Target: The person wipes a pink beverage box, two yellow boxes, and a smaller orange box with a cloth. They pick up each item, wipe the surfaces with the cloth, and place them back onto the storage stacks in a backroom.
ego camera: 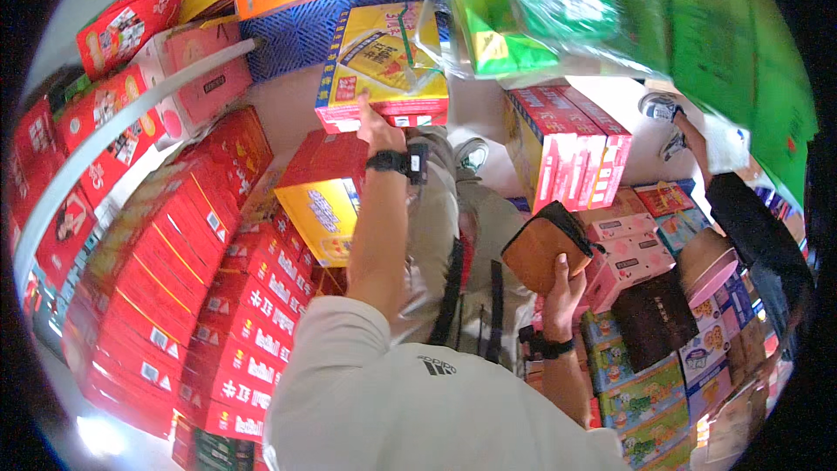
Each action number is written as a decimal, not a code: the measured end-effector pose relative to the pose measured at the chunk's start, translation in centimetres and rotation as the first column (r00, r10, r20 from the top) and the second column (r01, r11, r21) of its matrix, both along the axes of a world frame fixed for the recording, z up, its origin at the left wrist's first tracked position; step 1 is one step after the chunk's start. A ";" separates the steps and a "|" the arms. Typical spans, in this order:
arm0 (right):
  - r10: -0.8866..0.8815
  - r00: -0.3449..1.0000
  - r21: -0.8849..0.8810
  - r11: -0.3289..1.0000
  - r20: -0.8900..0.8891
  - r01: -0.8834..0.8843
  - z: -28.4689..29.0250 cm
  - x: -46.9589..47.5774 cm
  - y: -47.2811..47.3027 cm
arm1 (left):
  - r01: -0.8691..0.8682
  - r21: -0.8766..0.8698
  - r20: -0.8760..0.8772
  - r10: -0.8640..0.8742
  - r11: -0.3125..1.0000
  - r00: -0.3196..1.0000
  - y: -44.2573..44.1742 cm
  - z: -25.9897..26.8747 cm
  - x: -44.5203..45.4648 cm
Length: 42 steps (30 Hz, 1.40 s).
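Note:
A yellow carton with red sides (386,59), printed as a drinks case, lies before me. My left hand (381,128) is at its near edge, one digit on the top face and the other fingers partly hidden; I cannot tell what supports the carton. In my right hand (565,294) is a brown pouch-like item (548,249) with a black edge, tilted, its exact kind unclear. Dark bands circle both of my wrists. Below the left forearm sits another red and yellow carton (320,209).
Stacked red Red Bull cartons (255,327) line the left. Upright red cartons (565,144) stand right of centre. Green packages in clear plastic (556,7) fill the upper right. A blue plastic mat (288,33) lies ahead. Pink boxes (631,255) and another person's dark sleeve (752,222) are at right.

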State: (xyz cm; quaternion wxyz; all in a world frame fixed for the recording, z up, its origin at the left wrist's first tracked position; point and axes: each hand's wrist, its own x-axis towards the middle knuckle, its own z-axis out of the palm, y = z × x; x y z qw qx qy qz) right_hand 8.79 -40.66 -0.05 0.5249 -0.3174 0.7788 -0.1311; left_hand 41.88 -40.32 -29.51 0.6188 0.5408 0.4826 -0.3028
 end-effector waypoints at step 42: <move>-0.719 0.675 -0.347 0.597 0.168 0.723 5.8 -36.4 3.4 | 1.000 0.001 0.024 -0.999 -0.031 -0.031 -7.0 37.9 -39.0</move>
